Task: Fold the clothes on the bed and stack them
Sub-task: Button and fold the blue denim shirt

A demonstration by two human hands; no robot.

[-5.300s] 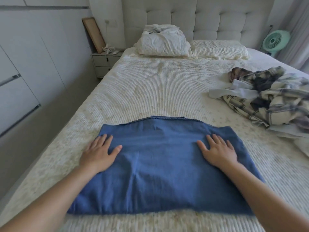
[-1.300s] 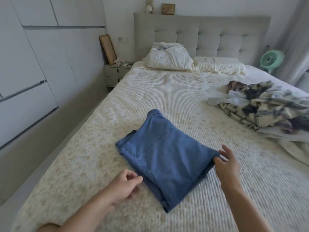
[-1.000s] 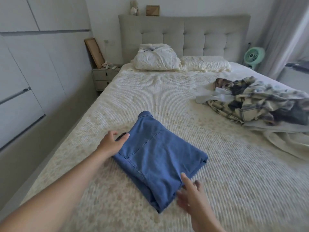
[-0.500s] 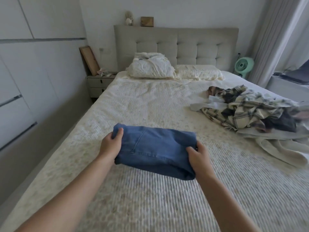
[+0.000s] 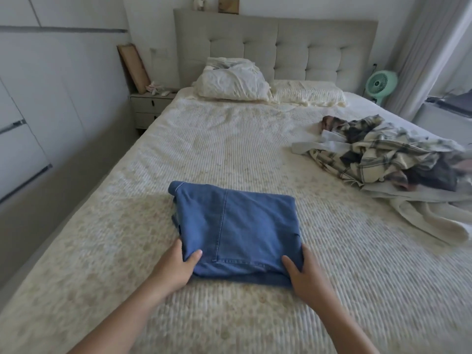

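While the folded blue jeans lie flat on the bed, near its foot and left of centre, your left hand grips their near-left corner, thumb on top. Your right hand grips the near-right corner, thumb on top too. Unfolded plaid clothes sit heaped well apart on the bed's right side. Two pillows rest against the headboard.

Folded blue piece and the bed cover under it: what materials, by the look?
Folded blue garment: looks like denim, matte mid-blue, with a stitched seam and a thick hem at the near edge. Bed cover: seems a ribbed or quilted cream textile, matte, with fine parallel ridges and a faint pattern; fibre unclear.
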